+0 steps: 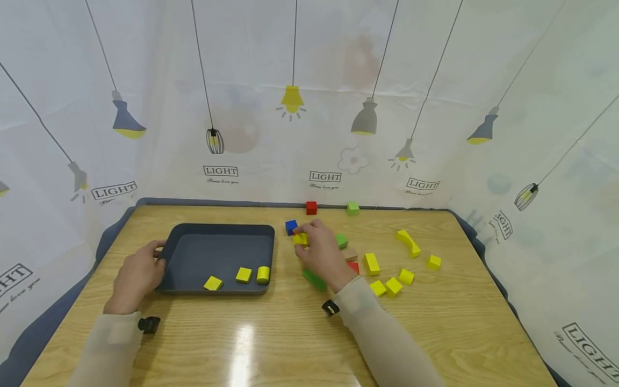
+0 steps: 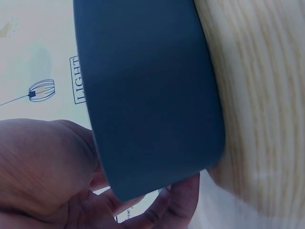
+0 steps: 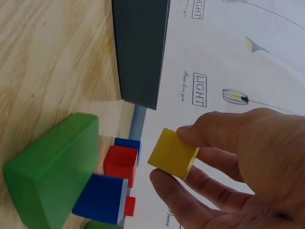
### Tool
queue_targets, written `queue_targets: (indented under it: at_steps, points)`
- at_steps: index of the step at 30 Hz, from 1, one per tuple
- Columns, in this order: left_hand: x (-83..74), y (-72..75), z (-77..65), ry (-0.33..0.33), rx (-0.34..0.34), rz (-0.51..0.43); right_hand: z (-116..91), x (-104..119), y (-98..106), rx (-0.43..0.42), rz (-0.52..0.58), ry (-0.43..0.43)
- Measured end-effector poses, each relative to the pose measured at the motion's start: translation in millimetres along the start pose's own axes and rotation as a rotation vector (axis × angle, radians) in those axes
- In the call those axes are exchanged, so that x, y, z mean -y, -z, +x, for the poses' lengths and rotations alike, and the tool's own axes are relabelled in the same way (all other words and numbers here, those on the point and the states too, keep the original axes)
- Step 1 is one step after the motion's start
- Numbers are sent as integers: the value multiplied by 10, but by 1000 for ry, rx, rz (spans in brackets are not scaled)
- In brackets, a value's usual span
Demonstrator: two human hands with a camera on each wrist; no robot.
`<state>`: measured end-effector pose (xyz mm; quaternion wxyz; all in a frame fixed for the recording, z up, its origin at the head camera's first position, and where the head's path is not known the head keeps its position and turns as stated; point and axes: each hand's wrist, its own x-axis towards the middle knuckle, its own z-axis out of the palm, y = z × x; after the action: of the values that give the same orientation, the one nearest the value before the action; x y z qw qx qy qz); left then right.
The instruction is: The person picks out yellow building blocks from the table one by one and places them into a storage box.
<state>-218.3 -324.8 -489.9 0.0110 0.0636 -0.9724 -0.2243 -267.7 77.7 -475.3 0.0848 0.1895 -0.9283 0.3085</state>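
My left hand (image 1: 137,273) grips the left rim of a dark grey tray (image 1: 213,247); in the left wrist view its fingers curl around the tray's end (image 2: 152,95). Between thumb and fingers, my right hand (image 1: 323,248) pinches a yellow square block (image 3: 173,152), held above the other blocks to the right of the tray. Inside the tray, along its near side, lie two flat yellow blocks (image 1: 244,275) and a yellow cylinder (image 1: 263,275). Below the right hand in its wrist view are a large green block (image 3: 57,167), a blue block (image 3: 101,198) and a red block (image 3: 120,163).
Several yellow blocks (image 1: 371,264) lie to the right, among them a curved yellow block (image 1: 409,243). At the table's back edge stand a red cube (image 1: 311,208) and a light green cube (image 1: 353,208). A printed cloth (image 1: 271,161) hangs behind the wooden table (image 1: 193,344).
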Motion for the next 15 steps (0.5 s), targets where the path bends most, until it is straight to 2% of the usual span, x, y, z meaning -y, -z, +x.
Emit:
queue_targets:
  at_steps: [15]
  points:
    - [-4,12,-4,-1,7,-3,7,186,-141,35,-22,73]
